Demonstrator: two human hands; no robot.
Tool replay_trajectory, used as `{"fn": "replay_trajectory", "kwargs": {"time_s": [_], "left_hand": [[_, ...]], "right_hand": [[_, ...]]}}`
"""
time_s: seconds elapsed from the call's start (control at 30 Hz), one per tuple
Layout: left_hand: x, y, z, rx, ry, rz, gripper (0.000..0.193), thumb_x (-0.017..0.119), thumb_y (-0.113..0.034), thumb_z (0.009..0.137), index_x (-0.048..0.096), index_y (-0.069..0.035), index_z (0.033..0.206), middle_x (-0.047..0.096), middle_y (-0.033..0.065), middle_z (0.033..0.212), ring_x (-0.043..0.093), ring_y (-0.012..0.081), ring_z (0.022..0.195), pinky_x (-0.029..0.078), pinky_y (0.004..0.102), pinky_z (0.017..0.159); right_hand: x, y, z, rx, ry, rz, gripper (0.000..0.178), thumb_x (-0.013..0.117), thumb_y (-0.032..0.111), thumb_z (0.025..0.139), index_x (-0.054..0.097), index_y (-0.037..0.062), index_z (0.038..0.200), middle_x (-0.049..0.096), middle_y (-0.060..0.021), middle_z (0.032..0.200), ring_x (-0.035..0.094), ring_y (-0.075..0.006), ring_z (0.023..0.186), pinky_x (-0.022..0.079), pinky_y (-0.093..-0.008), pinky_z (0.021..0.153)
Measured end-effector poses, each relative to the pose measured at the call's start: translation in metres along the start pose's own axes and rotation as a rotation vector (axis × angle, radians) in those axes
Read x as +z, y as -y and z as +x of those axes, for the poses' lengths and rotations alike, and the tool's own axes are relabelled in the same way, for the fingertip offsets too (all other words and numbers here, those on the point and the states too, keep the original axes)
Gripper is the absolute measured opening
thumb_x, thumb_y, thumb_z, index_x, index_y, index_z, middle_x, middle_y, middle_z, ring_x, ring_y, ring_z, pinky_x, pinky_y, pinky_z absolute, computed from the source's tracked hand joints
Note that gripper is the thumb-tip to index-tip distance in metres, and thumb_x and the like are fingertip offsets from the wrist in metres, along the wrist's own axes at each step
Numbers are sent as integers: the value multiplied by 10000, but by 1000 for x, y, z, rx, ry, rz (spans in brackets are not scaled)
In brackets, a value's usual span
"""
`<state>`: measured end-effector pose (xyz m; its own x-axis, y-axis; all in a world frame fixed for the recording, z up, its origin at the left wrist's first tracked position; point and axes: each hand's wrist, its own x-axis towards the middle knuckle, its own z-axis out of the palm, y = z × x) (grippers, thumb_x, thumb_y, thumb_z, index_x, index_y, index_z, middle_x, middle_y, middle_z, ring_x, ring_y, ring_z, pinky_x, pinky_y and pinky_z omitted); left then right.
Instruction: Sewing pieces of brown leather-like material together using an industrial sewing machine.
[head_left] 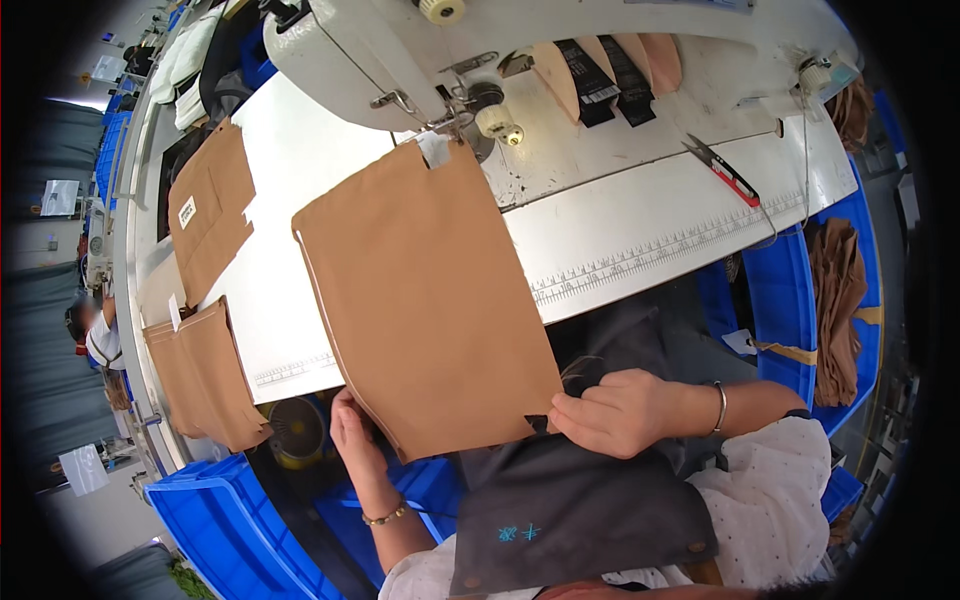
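A large brown fabric panel (425, 300) lies on the white sewing table, its top edge by the needle area of the sewing machine (365, 60). Its lower end hangs over the table's near edge toward me. At the panel's lower right corner, by a dark notch, my right hand (612, 412) pinches the cloth. My left hand (358, 440) is curled at the lower left edge, its fingertips partly hidden behind the cloth. A pale line runs along the panel's left edge.
More brown fabric pieces (212, 215) lie at the left, one drooping over the table edge. Red-and-black thread snips (728, 172) rest at the right, near a printed ruler (640, 262). Black labels (590, 85) lie behind. Blue bins (225, 520) stand below.
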<state>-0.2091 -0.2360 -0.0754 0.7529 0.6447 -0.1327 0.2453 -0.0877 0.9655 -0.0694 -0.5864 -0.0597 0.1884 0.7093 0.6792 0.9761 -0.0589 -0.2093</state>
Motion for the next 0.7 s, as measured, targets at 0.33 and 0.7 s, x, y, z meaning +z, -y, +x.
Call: {"fn": "replay_trajectory", "kwargs": {"time_s": [0.33,0.7], "left_hand": [[17,-49,5,-120,192,63,232,679,-142,985,724,64,1081,744,64,964,639,83,845,491,238,806],[23,-76,32,-97,225,217,195,656,-108,1000,721,71,1043,699,2,844,565,40,736,457,211,664]], "right_hand": [[-8,-5,4,-31,35,8,171,762,136,847,688,-16,827,681,-78,881,528,-85,554,367,-221,441],[-6,-32,18,-60,26,-24,178,755,135,851,683,-27,832,650,-70,831,527,-98,544,382,-230,438]]}}
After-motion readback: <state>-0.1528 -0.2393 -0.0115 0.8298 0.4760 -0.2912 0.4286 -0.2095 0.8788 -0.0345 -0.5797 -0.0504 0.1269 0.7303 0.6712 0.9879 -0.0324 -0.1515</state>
